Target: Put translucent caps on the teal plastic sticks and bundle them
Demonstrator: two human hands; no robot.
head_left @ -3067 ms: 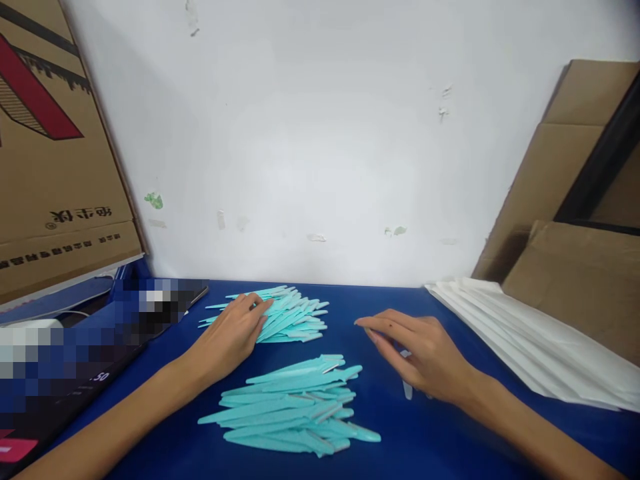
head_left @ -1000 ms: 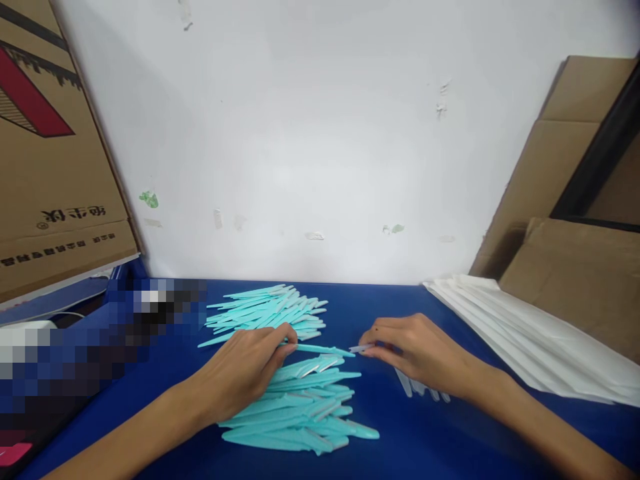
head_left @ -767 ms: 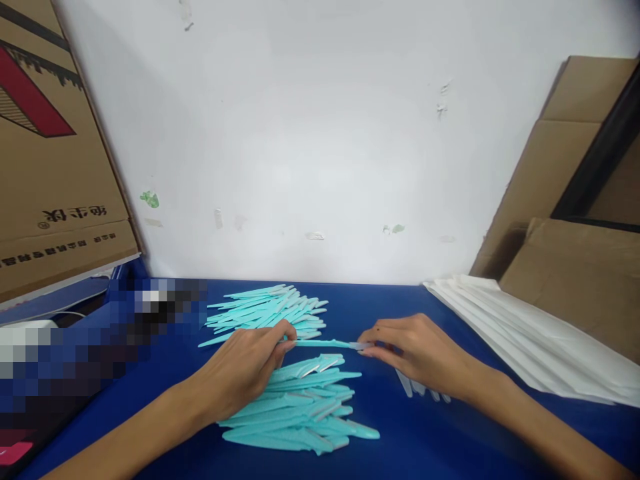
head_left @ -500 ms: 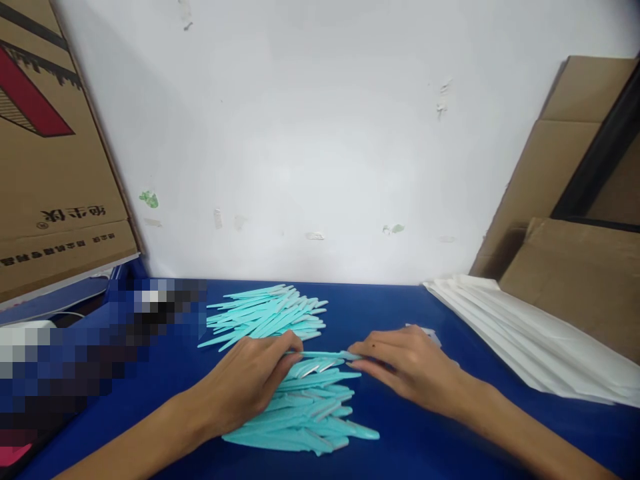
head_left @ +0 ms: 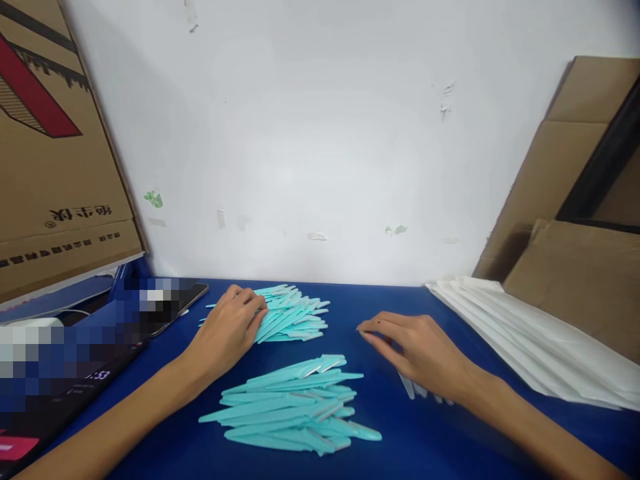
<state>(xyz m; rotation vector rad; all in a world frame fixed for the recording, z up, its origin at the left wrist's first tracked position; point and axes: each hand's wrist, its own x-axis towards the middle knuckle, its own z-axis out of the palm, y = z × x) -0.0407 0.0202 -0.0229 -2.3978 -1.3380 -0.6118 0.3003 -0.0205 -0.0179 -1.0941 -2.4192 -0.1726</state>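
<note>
Several turquoise eyebrow razors lie in two piles on the blue tabletop. Over the left end of the far pile point(head_left: 293, 313), my left hand point(head_left: 230, 327) is closed, thumb and fingertips on a razor handle among the others. Below it lies the near pile point(head_left: 295, 407), its razors pointing mostly left and right, with neither hand touching it. My right hand point(head_left: 410, 347) hovers right of both piles, thumb and forefinger pinched together; whatever they hold is too small to make out. Partly hidden under that hand are small clear plastic pieces point(head_left: 407, 385).
White sheets or bags point(head_left: 530, 347) are stacked at the right, beside brown cardboard point(head_left: 575, 280). At left stand a printed carton point(head_left: 75, 167), a phone point(head_left: 180, 307) and a dark screen point(head_left: 85, 390), partly blurred out. A white wall point(head_left: 320, 133) closes off the back.
Half a second ago both hands held one razor between them above the near pile. My left hand has moved up and left to the far pile; my right hand has drawn slightly away.
</note>
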